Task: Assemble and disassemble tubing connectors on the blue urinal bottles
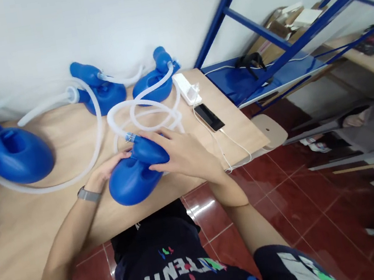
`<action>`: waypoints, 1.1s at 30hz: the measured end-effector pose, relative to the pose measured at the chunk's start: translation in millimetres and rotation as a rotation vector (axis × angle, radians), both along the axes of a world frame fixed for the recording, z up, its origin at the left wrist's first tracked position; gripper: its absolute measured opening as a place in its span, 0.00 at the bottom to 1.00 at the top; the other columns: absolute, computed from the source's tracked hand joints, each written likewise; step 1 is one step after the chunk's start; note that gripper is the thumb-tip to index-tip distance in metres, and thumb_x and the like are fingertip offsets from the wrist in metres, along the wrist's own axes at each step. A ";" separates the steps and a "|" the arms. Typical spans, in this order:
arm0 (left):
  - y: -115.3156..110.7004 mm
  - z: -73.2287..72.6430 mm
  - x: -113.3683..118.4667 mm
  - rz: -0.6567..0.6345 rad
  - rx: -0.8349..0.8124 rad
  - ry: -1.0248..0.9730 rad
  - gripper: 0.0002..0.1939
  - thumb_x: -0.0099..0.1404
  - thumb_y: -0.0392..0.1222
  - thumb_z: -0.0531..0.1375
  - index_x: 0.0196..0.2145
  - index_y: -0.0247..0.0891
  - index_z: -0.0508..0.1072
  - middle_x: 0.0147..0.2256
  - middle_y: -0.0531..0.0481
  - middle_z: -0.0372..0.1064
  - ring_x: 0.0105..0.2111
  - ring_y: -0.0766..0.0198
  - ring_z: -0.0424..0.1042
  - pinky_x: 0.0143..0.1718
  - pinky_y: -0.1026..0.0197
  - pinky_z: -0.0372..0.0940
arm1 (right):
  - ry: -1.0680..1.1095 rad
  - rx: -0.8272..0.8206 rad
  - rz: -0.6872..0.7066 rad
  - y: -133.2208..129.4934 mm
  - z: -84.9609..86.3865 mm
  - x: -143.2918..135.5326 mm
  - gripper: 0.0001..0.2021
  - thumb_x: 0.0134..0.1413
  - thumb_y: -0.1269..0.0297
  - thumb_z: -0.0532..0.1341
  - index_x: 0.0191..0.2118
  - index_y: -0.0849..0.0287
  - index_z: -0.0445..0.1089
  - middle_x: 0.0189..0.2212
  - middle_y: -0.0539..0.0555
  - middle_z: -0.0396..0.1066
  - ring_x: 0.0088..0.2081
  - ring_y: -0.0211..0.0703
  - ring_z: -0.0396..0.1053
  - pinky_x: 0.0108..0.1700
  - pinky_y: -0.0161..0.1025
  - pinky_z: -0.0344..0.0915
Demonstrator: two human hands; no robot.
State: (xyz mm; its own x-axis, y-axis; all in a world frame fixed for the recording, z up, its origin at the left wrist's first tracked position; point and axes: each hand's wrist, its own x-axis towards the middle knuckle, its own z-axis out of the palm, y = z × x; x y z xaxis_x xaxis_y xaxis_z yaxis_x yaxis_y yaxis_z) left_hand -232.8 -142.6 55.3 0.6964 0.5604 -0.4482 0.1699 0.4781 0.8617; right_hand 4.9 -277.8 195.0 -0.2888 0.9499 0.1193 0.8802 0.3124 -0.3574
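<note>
A blue plastic urinal bottle (132, 180) with a rounded body is held just above or on the front part of the table; I cannot tell which. My right hand (184, 154) wraps around its upper blue part, thumb on the near side. My left hand (107, 168) grips the bottle from its left, with the fingertips partly hidden behind it. A metal clamp (130, 138) sits where the clear white hose (115, 118) meets the bottle. That hose curls in loops behind my hands.
More blue bottles with hoses stand along the wall: one at left (20, 160), one at back middle (108, 98), one at back right (152, 86). A phone (209, 117) on a cable lies near a white power strip (186, 87). Blue metal frame (216, 15) at right; stool (269, 130) beyond the table edge.
</note>
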 end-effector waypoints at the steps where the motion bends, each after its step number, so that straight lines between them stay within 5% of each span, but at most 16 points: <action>1: 2.7 -1.5 -9.4 0.019 0.016 0.003 0.30 0.58 0.53 0.68 0.58 0.46 0.79 0.53 0.46 0.82 0.58 0.43 0.80 0.61 0.44 0.75 | 0.014 -0.001 0.030 1.7 -1.0 -3.1 0.41 0.62 0.51 0.71 0.76 0.44 0.58 0.66 0.59 0.69 0.54 0.64 0.76 0.48 0.53 0.75; 5: 13.4 -7.4 -28.5 0.097 0.089 -0.022 0.33 0.54 0.51 0.71 0.57 0.44 0.80 0.57 0.45 0.80 0.60 0.43 0.78 0.63 0.47 0.74 | 0.009 0.008 0.026 8.8 -8.4 -15.3 0.41 0.62 0.51 0.69 0.77 0.43 0.56 0.66 0.61 0.68 0.53 0.64 0.76 0.45 0.52 0.75; 13: 25.5 -5.2 -18.7 0.275 0.218 0.001 0.26 0.55 0.49 0.72 0.53 0.43 0.83 0.53 0.47 0.82 0.56 0.47 0.80 0.62 0.49 0.75 | -0.146 0.018 -0.098 -13.2 -3.8 -28.6 0.42 0.63 0.52 0.68 0.79 0.46 0.56 0.60 0.63 0.72 0.46 0.62 0.77 0.40 0.52 0.76; 20: 57.8 10.6 -21.5 0.214 0.274 0.020 0.32 0.56 0.53 0.73 0.58 0.40 0.82 0.58 0.41 0.80 0.57 0.46 0.79 0.62 0.47 0.75 | 0.154 0.091 -0.128 -30.5 14.9 13.5 0.43 0.59 0.49 0.73 0.76 0.38 0.58 0.62 0.57 0.69 0.54 0.64 0.77 0.50 0.59 0.80; 26: 86.5 10.4 -1.0 0.303 0.463 0.171 0.35 0.56 0.45 0.74 0.61 0.41 0.77 0.52 0.43 0.81 0.51 0.52 0.82 0.57 0.50 0.76 | 0.613 0.252 -0.053 14.0 22.6 52.7 0.37 0.50 0.41 0.77 0.61 0.53 0.71 0.59 0.58 0.73 0.55 0.60 0.77 0.57 0.57 0.80; 30: 101.1 11.5 22.5 0.315 0.523 0.195 0.34 0.56 0.42 0.72 0.61 0.38 0.75 0.50 0.42 0.79 0.45 0.56 0.82 0.51 0.50 0.78 | 0.591 0.289 0.107 58.4 14.5 51.9 0.27 0.55 0.49 0.76 0.58 0.52 0.76 0.58 0.55 0.77 0.60 0.55 0.75 0.65 0.54 0.76; 33: 102.3 32.8 23.2 0.227 0.588 0.201 0.23 0.64 0.49 0.67 0.54 0.38 0.79 0.48 0.43 0.79 0.45 0.56 0.81 0.52 0.50 0.77 | 0.567 0.342 0.192 93.8 3.8 47.3 0.26 0.57 0.53 0.75 0.58 0.56 0.78 0.59 0.57 0.78 0.63 0.55 0.74 0.70 0.55 0.70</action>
State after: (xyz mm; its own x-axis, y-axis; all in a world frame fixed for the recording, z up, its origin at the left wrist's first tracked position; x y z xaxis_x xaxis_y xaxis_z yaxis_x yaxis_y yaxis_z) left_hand -209.6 -40.3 88.2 0.4668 0.8745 -0.1317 0.3055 -0.0197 0.9520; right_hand 52.1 -184.1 198.8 -0.2521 0.7702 0.5859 0.5040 0.6213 -0.5999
